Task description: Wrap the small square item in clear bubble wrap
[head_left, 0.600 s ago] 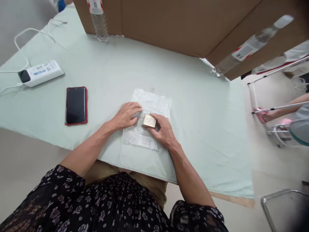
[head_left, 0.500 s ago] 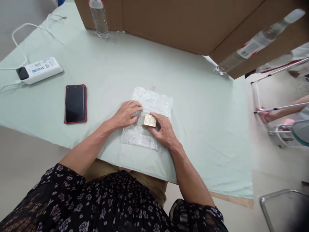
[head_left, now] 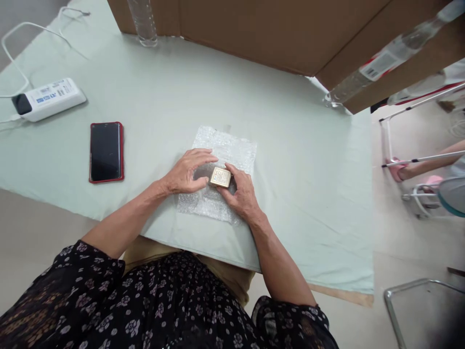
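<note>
Near the middle of the frame, a small box (head_left: 220, 177) was over a sheet of bubble wrap (head_left: 230, 146). The person's right hand (head_left: 242, 195) had it pinched between thumb and fingers; the left hand (head_left: 184, 173) hovered just beside it — thumb and fingers spread apart, though whether the thumb touched the box could not be told. A phone (head_left: 106, 152) lay left of centre, a power bank (head_left: 51, 99) at upper left.

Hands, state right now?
Left hand: open, beside the small box; contact unclear.
Right hand: closed on the small box.
</note>
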A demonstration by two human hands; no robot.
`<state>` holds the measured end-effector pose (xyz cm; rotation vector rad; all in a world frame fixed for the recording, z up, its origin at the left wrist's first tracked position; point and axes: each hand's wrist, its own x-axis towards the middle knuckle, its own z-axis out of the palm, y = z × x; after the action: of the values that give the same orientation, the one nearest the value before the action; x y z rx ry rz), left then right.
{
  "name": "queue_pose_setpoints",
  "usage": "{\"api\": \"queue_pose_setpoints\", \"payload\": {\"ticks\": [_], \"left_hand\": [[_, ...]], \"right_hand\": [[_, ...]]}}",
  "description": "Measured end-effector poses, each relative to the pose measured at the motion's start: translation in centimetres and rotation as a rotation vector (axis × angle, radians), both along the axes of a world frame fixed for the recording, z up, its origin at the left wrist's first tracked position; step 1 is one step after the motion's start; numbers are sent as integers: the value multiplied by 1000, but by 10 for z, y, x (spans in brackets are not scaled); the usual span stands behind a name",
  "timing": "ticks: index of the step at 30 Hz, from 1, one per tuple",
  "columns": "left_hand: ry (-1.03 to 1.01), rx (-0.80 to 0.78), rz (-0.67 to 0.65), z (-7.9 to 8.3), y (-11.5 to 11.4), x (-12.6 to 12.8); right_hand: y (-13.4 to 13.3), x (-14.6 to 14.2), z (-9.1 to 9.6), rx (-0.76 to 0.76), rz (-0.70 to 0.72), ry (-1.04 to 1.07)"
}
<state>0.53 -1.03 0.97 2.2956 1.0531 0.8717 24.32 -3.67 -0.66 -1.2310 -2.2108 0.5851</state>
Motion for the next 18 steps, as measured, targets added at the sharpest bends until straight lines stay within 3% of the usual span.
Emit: {"api": "queue_pose_setpoints", "payload": {"ticks": [9, 15, 18], "left_hand": [[66, -62, -49, 3, -6, 10], [94, -76, -37, 2, -4, 8], [92, -90, -58, 2, -2, 6]], "right_hand": [[-3, 3, 1, -5, 42, 4], [-14, 13, 45, 61, -43, 72], [-37, 6, 62, 48, 127, -39]]}}
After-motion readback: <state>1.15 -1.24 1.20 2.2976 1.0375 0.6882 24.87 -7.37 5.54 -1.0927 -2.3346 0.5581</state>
